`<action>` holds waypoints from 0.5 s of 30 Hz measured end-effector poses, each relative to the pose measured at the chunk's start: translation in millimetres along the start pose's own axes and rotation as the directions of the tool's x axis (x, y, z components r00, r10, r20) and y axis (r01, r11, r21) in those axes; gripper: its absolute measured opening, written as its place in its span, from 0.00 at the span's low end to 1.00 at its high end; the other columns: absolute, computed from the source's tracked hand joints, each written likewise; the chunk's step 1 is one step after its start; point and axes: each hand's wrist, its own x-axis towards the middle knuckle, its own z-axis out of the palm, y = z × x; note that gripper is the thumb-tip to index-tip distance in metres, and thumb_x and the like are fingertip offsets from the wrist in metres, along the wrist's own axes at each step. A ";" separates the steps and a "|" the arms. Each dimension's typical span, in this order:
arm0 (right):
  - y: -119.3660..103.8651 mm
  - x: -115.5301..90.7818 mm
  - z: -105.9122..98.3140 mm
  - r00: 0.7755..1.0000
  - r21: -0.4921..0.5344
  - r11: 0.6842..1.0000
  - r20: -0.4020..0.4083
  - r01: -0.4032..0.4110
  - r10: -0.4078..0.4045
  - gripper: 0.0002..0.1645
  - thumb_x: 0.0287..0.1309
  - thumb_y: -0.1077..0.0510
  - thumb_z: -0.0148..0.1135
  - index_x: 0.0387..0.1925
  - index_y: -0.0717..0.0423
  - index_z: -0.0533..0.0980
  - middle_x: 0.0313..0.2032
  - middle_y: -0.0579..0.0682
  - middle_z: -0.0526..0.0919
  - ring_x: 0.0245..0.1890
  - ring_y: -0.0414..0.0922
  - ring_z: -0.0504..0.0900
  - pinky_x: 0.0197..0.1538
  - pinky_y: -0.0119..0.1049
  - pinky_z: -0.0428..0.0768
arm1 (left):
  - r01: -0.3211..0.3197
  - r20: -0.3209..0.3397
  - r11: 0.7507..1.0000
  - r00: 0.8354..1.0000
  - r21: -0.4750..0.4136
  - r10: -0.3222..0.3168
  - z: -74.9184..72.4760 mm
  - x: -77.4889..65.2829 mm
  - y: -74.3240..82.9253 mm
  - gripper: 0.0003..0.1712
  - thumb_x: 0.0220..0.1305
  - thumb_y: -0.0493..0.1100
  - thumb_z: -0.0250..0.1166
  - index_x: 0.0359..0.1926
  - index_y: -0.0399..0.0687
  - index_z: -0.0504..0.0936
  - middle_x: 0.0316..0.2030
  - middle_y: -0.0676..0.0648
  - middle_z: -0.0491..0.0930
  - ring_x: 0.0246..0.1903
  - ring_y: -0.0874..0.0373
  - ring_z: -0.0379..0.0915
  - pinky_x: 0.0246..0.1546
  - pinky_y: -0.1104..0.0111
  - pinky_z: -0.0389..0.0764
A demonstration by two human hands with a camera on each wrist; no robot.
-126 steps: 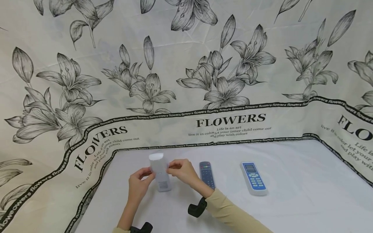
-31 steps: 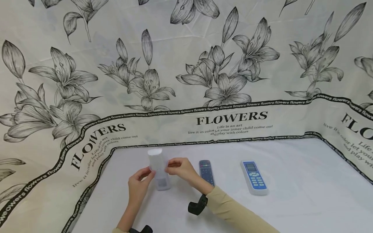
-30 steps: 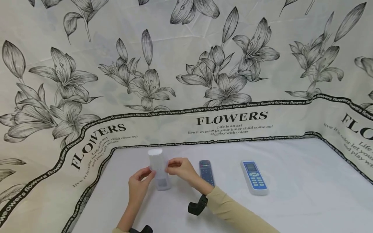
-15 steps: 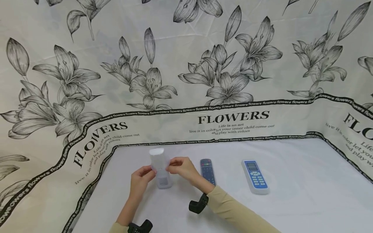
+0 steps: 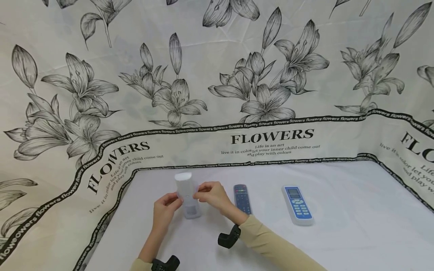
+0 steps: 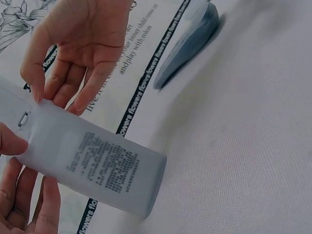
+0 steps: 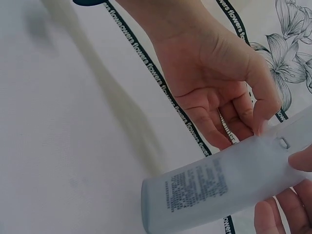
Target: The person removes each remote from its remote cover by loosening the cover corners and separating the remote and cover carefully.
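Observation:
A pale remote control in a frosted translucent sleeve stands nearly upright between my two hands, its back facing me. Printed lines and a small slot show through the sleeve in the left wrist view. My left hand pinches the sleeve's left edge between thumb and fingers. On the opposite edge, my right hand pinches it at about the same height. The right wrist view shows the left hand's fingers at the sleeve near the slot. The remote's button side is hidden.
Behind my right forearm lies a dark blue remote, partly covered by it. Farther right is a white and blue remote with a small screen. A white cloth covers the table; a flower-printed curtain rises behind and at both sides.
Compared with about four seconds ago, the sleeve's lower end looks more see-through and the print is less distinct. Both hands keep their pinch on the edges. The head view has shifted slightly.

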 end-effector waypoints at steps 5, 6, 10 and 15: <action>2.1 1.7 1.2 1.000 0.026 1.000 -0.001 -0.017 0.017 0.14 0.46 0.63 0.67 0.35 0.68 0.80 0.31 0.53 0.86 0.30 0.39 0.84 0.39 0.38 0.85 | -0.004 -0.016 1.000 1.000 0.020 0.005 0.0 0.0 -1.5 0.15 0.55 0.32 0.65 0.43 0.26 0.79 0.34 0.46 0.83 0.30 0.72 0.76 0.35 0.80 0.80; 2.5 1.9 1.4 1.000 0.031 0.999 -0.001 -0.025 0.025 0.13 0.46 0.63 0.67 0.35 0.68 0.80 0.31 0.52 0.86 0.30 0.39 0.84 0.40 0.39 0.85 | -0.007 -0.019 1.000 1.000 0.024 0.007 0.0 0.3 -2.0 0.15 0.54 0.31 0.65 0.43 0.26 0.79 0.34 0.46 0.83 0.30 0.72 0.76 0.35 0.80 0.80; 3.2 3.1 2.0 0.999 0.043 0.998 -0.009 -0.034 0.035 0.12 0.45 0.64 0.66 0.34 0.68 0.80 0.29 0.51 0.86 0.29 0.40 0.84 0.39 0.40 0.86 | -0.020 -0.037 1.000 0.999 0.019 0.021 1.8 1.9 -3.9 0.14 0.53 0.30 0.64 0.41 0.25 0.80 0.33 0.46 0.83 0.29 0.72 0.76 0.34 0.79 0.80; 1.4 2.9 3.3 0.998 0.055 0.997 -0.036 -0.056 0.058 0.11 0.43 0.64 0.64 0.33 0.66 0.80 0.25 0.47 0.84 0.28 0.41 0.84 0.34 0.39 0.86 | -0.023 -0.074 1.000 0.997 0.013 0.024 5.8 2.6 -5.1 0.13 0.51 0.28 0.64 0.40 0.25 0.80 0.30 0.48 0.83 0.27 0.72 0.76 0.33 0.80 0.79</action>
